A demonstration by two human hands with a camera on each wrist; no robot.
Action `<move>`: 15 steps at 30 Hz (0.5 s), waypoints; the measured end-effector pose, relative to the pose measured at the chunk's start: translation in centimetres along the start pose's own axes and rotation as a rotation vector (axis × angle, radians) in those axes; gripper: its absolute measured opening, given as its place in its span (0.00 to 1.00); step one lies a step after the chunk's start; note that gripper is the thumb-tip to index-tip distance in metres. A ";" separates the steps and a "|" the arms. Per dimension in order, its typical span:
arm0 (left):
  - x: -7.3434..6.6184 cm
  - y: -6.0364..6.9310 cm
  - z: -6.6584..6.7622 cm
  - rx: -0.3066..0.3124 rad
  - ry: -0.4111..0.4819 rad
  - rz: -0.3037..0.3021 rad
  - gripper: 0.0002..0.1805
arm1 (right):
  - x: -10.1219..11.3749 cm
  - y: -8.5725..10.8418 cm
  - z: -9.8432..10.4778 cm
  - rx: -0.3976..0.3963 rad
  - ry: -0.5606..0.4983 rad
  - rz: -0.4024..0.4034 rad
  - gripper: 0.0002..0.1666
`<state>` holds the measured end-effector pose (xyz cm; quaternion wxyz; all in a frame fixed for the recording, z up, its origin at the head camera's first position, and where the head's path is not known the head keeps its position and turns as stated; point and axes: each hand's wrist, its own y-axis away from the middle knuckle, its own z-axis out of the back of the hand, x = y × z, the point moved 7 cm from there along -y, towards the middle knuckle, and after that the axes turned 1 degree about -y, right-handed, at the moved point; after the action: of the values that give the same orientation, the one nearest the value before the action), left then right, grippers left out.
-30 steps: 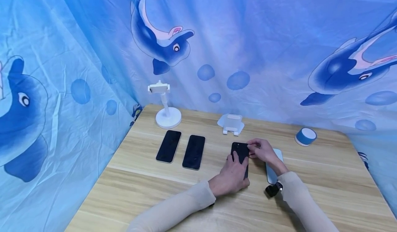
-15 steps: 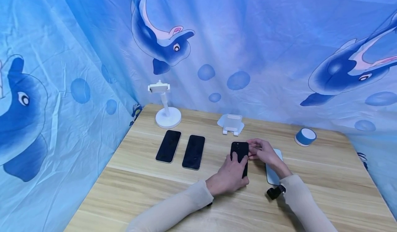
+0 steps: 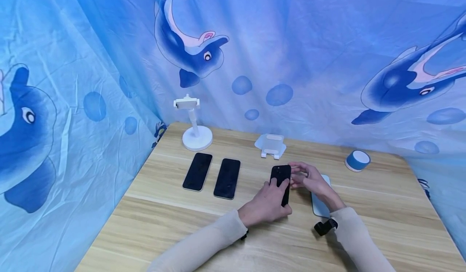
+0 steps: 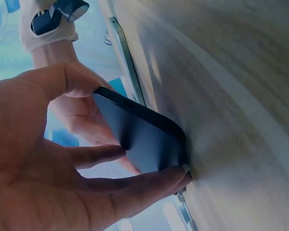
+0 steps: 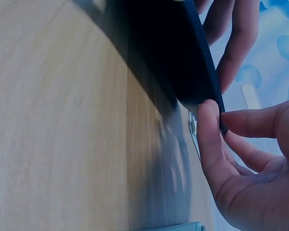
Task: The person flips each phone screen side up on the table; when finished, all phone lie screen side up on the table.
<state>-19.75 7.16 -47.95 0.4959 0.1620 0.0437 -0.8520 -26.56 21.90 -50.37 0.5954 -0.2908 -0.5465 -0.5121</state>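
Currently blk phone [image 3: 281, 171] tilted btwn L hand [image 3: 265, 203] & R hand [image 3: 313, 181].

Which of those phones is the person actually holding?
The black phone, camera side up, gripped by the left hand and right hand. The pale phone and the two dark-screened phones lie flat on the table, unheld.
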 end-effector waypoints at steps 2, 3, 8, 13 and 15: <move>0.1 0.0 0.2 -0.008 0.013 -0.009 0.46 | 0.1 0.1 -0.1 0.006 -0.009 0.004 0.33; 0.1 0.0 0.2 -0.012 0.017 -0.015 0.47 | 0.2 0.1 -0.1 0.008 -0.014 0.006 0.33; 0.4 0.0 0.3 -0.021 0.068 -0.027 0.48 | 0.2 0.2 -0.3 0.022 -0.036 0.022 0.35; 0.8 0.0 0.6 -0.019 0.129 -0.033 0.48 | 0.3 0.2 -0.4 0.036 -0.055 0.047 0.36; 0.9 0.1 0.7 -0.018 0.151 -0.034 0.48 | 0.3 0.2 -0.5 0.034 -0.066 0.052 0.35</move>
<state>-20.26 6.22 -47.60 0.4782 0.2207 0.0914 -0.8452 -26.28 21.43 -50.15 0.5951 -0.3114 -0.5666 -0.4774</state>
